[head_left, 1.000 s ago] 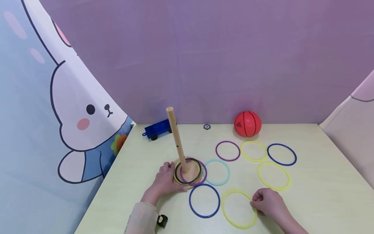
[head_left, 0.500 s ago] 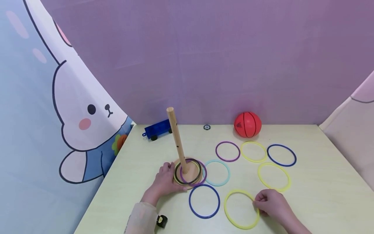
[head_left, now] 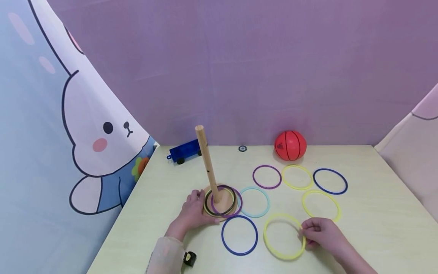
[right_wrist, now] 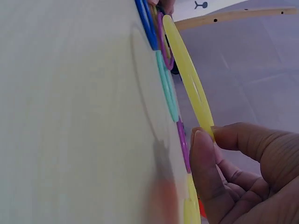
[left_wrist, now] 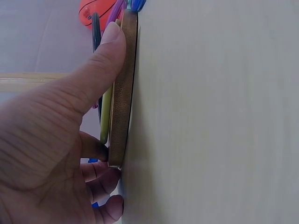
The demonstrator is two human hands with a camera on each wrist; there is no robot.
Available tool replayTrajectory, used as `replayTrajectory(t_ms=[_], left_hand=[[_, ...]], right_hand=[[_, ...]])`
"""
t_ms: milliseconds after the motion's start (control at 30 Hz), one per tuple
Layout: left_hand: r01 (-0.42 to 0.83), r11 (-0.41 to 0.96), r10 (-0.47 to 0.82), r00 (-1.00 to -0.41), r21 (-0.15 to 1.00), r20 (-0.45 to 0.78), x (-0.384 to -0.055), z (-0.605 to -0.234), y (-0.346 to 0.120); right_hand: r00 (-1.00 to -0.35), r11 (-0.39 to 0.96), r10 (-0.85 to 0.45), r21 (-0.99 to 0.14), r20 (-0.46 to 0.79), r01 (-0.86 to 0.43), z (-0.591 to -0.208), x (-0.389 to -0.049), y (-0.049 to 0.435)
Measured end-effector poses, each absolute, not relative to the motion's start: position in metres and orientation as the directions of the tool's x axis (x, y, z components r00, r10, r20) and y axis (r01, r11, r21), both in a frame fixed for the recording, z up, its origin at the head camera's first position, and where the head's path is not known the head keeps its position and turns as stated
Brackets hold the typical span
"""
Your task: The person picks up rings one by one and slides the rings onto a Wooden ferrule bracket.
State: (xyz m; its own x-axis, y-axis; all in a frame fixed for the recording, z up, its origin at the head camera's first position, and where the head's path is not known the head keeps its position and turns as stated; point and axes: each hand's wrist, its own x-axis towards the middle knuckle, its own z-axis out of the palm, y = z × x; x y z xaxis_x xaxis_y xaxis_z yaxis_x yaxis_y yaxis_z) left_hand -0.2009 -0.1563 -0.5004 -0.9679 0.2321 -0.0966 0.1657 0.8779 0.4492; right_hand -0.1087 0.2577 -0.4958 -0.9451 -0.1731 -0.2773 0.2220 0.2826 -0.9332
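My left hand [head_left: 194, 211] holds the round wooden base [left_wrist: 122, 93] of a ring toss stand, thumb at the near edge and fingers at the left side. The stand's post [head_left: 207, 163] rises upright from it. Around the post lie a black ring [head_left: 219, 215], a purple ring [head_left: 241, 201] and a yellow ring under the black one. My right hand [head_left: 323, 234] pinches a yellow ring [head_left: 285, 258] by its right edge, between thumb and index finger. In the right wrist view this ring is raised off the table, and its shadow falls below.
Loose rings lie flat: blue [head_left: 239, 254] and light blue [head_left: 268, 205] near the base, purple [head_left: 267, 165], yellow [head_left: 297, 166], blue [head_left: 330, 169] and another yellow [head_left: 338, 209] farther right. A red ball [head_left: 290, 145], blue toy wagon [head_left: 186, 151] and small disc [head_left: 242, 148] stand along the back.
My right hand has drawn the yellow ring slightly right along the table, then lifted it, so a shadow shows beneath. The left hand and stand have stayed put.
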Motion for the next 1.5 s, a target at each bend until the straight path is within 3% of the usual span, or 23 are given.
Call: replayTrajectory(t_ms=[400,1500], left_hand=[[0.169,0.879,0.235,-0.967,0.445,-0.099,-0.201,-0.502,-0.156],[0.162,0.879,0.229,-0.968,0.449,-0.098,-0.203,-0.501,-0.155]], right_hand=[[-0.937,0.128,-0.256,-0.969,-0.237,0.210,-0.472,-0.119,0.252],[-0.951,0.063,-0.285,-0.992,-0.119,0.106,-0.402,-0.144,0.196]])
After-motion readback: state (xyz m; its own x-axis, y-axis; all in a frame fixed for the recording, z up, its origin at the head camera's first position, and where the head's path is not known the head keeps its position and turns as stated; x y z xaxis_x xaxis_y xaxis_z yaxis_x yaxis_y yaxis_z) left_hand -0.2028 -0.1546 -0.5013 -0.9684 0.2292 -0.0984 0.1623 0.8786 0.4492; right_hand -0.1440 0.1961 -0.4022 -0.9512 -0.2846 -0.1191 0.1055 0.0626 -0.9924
